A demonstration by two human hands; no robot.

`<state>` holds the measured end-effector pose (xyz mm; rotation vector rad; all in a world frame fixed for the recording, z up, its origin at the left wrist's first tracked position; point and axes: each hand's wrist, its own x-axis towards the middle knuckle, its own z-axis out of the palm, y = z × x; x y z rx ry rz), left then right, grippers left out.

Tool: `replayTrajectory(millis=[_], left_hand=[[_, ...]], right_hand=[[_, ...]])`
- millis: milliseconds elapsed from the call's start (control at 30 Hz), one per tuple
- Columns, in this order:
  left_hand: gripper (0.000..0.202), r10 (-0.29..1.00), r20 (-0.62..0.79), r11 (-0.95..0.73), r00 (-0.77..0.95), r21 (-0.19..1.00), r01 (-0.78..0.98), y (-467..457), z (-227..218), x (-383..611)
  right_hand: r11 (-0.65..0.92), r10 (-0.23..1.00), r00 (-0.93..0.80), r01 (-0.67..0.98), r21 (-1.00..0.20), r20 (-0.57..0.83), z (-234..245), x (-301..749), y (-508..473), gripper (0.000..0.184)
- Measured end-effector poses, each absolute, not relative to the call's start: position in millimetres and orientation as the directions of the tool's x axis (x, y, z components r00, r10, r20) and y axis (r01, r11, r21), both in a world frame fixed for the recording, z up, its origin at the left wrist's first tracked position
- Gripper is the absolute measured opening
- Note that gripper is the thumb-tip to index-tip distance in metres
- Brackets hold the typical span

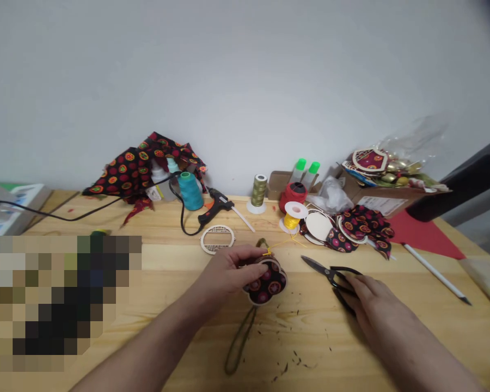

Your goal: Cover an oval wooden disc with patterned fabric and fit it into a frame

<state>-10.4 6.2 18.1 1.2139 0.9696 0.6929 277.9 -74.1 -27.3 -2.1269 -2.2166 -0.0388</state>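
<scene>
My left hand (227, 272) is closed on a small padded ornament (267, 282) covered in dark fabric with red and orange circles. The ornament rests on the wooden table (392, 326). An olive cord loop (239, 342) trails from it toward me, and a bit of yellow thread (268, 252) is tied at its top. My right hand (371, 302) lies on the handles of black scissors (330, 273), whose blades point left toward the ornament. The fingers are curled over the handles.
Behind are a round wooden cutout (217, 239), a black glue gun (216, 206), teal (190, 190), olive (259, 190), red (293, 195) and yellow (292, 216) thread spools, patterned fabric (141, 163), fabric-covered pieces (351, 227), a cardboard box (387, 190), red paper (427, 234) and a pencil (435, 273).
</scene>
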Motion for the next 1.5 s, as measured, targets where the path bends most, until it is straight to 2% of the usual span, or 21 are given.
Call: replayTrajectory(millis=[133,300,400,500,567,600,733,967,1033,1167,1233,1367,1500], left_hand=[[0.020,0.873,-0.235,0.230,0.427,0.971,0.065,7,16,-10],[0.021,0.875,-0.239,0.236,0.422,0.970,0.060,6,17,-10],[0.022,0.883,-0.235,0.239,0.406,0.970,0.041,6,18,-9],[0.022,0.892,-0.229,0.238,0.389,0.971,0.026,6,19,-8],[0.023,0.889,-0.237,0.250,0.392,0.968,0.020,6,19,-8],[0.024,0.886,-0.242,0.257,0.395,0.966,0.016,6,19,-7],[0.025,0.884,-0.247,0.273,0.396,0.962,-0.009,7,19,-8],[0.024,0.883,-0.266,0.313,0.387,0.947,-0.065,10,14,-8],[0.020,0.896,-0.274,0.327,0.351,0.940,-0.101,11,11,-8],[0.014,0.924,-0.341,0.374,0.174,0.902,-0.217,16,6,-9],[0.016,0.928,-0.358,0.372,0.103,0.888,-0.270,19,5,-10],[0.020,0.926,-0.369,0.376,0.083,0.876,-0.303,20,5,-11],[0.021,0.909,-0.384,0.415,0.161,0.869,-0.270,17,8,-8]], right_hand=[[-0.002,0.999,0.005,0.998,-0.057,0.042,-27,275,-71,0.040],[-0.035,0.999,0.036,0.985,-0.168,-0.003,-14,276,-67,0.039],[0.010,0.999,0.005,0.942,-0.335,0.044,-2,269,-69,0.025],[0.098,0.995,-0.060,0.811,-0.577,0.085,17,249,-62,0.005],[0.152,0.988,-0.111,0.680,-0.718,0.105,32,232,-50,0.010],[0.190,0.982,-0.125,0.638,-0.746,0.143,38,224,-42,0.013],[0.329,0.944,-0.208,0.668,-0.667,0.258,49,202,-13,0.017],[0.392,0.915,-0.234,0.708,-0.587,0.328,17,188,-7,0.024],[0.363,0.927,-0.236,0.758,-0.542,0.291,15,193,-8,0.026],[0.220,0.975,-0.205,0.895,-0.387,0.080,26,214,-5,0.017],[0.226,0.972,-0.236,0.921,-0.318,0.006,30,228,-4,0.016],[0.326,0.924,-0.373,0.882,-0.340,-0.081,32,253,-3,0.022],[0.345,0.910,-0.401,0.873,-0.345,-0.104,31,265,-4,0.027]])
